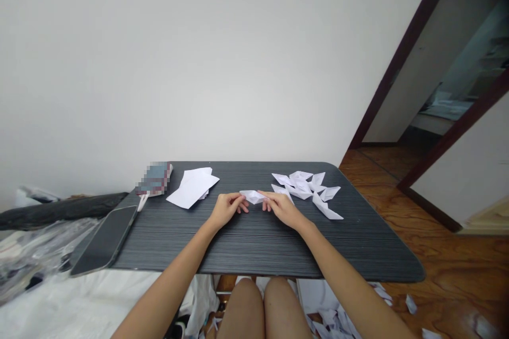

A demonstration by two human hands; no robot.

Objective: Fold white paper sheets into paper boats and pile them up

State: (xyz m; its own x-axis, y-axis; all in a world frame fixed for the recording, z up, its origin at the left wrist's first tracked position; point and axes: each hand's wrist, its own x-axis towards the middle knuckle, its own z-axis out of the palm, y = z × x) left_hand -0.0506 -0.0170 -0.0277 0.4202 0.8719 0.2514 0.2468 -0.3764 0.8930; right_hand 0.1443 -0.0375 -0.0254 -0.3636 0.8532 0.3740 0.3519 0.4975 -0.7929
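A small folded white paper boat (253, 197) is stretched between my two hands just above the dark table. My left hand (228, 208) pinches its left tip between thumb and fingers. The opposite tip is gripped by my right hand (281, 208). To the right lies a loose group of finished paper boats (301, 185), several overlapping one another. A stack of white paper sheets (191, 189) rests to the left of my left hand, its top sheets turned at angles.
The dark, wood-grained table (254, 251) stands against a white wall. On its left side lie a phone (106, 238) and a blurred-out object (154, 177) with a white cable. Paper pieces (336, 323) lie below the table. At right is a doorway with a dark frame (393, 71).
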